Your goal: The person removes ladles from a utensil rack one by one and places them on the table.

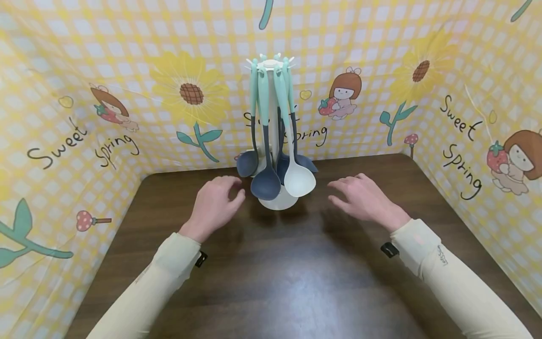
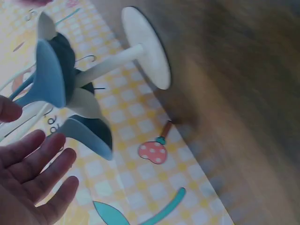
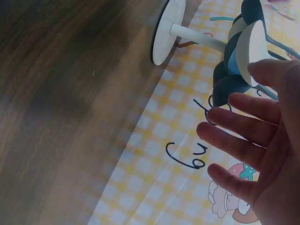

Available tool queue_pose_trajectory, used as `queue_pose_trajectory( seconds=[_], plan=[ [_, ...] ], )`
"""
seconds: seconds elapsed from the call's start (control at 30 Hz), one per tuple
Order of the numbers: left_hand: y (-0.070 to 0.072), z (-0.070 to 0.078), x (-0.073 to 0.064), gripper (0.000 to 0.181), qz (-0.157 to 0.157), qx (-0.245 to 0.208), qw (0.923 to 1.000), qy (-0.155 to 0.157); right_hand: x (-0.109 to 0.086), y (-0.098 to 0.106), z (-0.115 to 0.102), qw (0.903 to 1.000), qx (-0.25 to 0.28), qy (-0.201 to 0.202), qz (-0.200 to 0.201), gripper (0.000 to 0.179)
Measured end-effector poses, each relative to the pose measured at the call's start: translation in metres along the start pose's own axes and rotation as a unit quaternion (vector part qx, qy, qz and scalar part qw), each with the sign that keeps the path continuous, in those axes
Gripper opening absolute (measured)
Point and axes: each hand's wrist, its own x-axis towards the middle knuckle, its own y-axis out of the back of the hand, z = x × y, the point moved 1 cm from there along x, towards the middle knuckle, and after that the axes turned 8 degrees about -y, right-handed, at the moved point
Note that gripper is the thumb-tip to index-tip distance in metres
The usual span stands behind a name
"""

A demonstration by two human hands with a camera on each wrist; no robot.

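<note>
A white utensil stand with a round base stands upright near the back of the table. Several utensils with mint-green handles hang from its top hooks, among them a dark blue ladle and a white ladle at the front. My left hand is beside the stand on its left, fingers spread and relaxed, holding nothing. On the right, my right hand faces the white ladle across a small gap, its fingers loosely extended. The left wrist view shows the stand's base and bluish ladle bowls past the left fingers.
The brown wooden table runs toward me from the stand. A yellow checkered cloth with flowers, girls and lettering covers the walls behind and at both sides, close behind the stand.
</note>
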Motion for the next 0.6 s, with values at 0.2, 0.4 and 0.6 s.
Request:
queue_pose_trajectory(
  seconds=[0.2,0.4,0.6],
  plan=[
    [0.007,0.01,0.025,0.023,0.036,-0.052,0.9974,0.035,0.0,0.001,-0.003,0.9997,0.011,0.003,0.019,0.031],
    [0.015,0.015,0.054,0.023,0.083,-0.115,0.9884,0.056,-0.001,0.004,-0.009,0.9994,0.024,0.007,0.025,0.028],
    [0.029,0.019,0.091,0.023,0.121,-0.18,0.9745,0.059,-0.001,0.006,-0.012,0.9988,0.026,0.018,0.037,0.025]
  ],
)
